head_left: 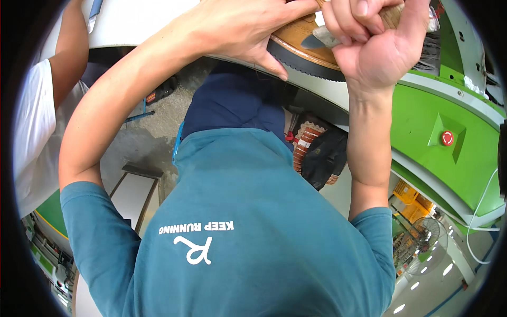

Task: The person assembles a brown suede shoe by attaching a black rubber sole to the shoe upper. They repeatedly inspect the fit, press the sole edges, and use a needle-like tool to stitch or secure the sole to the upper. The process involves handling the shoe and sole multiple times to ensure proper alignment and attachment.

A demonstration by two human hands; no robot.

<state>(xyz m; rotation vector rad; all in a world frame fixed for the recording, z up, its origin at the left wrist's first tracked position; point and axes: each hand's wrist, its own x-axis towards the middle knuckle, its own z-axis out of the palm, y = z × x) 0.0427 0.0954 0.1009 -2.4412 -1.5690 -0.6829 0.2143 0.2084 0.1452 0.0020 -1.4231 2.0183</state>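
In the head view, a brown shoe is at the near edge of the white table, between the two hands, its dark, ridged sole toward the person; the picture's top edge cuts off part of it. The left hand lies against the shoe's left end, thumb and forefinger spread wide, the forefinger over the upper and the thumb below the sole; whether it grips, I cannot tell. The right hand's fingers are curled around a knife with a pale wrapping near its blade. The blade points left in front of the upper; contact is unclear. At far left are another person's arm and a blue-handled tool on the table. On the right stands a green machine with a red button; below it is a fan. A black bag sits under the table.
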